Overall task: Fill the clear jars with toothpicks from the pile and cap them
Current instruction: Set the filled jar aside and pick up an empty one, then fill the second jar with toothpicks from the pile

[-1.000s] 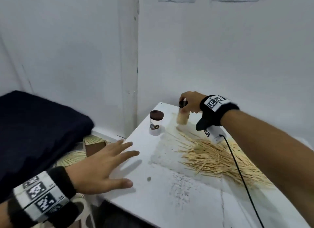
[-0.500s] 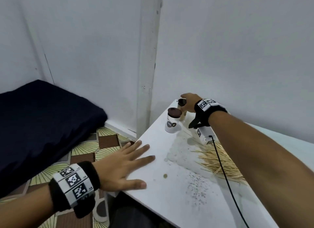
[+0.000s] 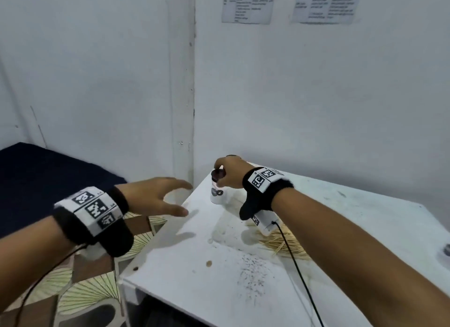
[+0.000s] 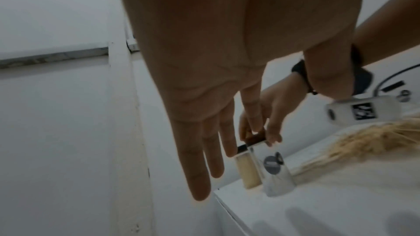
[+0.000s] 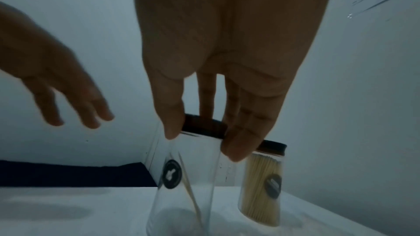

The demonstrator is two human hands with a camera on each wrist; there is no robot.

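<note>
Right hand [image 3: 231, 174] is on the dark lid [image 5: 204, 127] of the nearly empty clear jar [image 5: 184, 186], fingers [image 5: 240, 142] and thumb clamped round the lid's rim from above. That jar stands at the far left corner of the white counter [image 3: 194, 290], and just a stray toothpick or two lean inside it. Touching or just beside it, farther back, stands the filled jar [image 5: 261, 191], packed tight with toothpicks and capped with its own dark lid. So one jar looks done and this one is being opened, or picked up; hard to call which.

Left hand [image 3: 155, 197] hovers off the counter's left edge, fingers spread apart and holding nothing, reaching toward the jar. Likely it will steady the glass body while the right pulls the lid off. That calls for a firm hold low on the glass, because the jar is light and sits close to the edge.

The toothpick pile [image 3: 285, 241] lies on the counter to the right of the jars, under the right forearm, ready for scooping.
</note>
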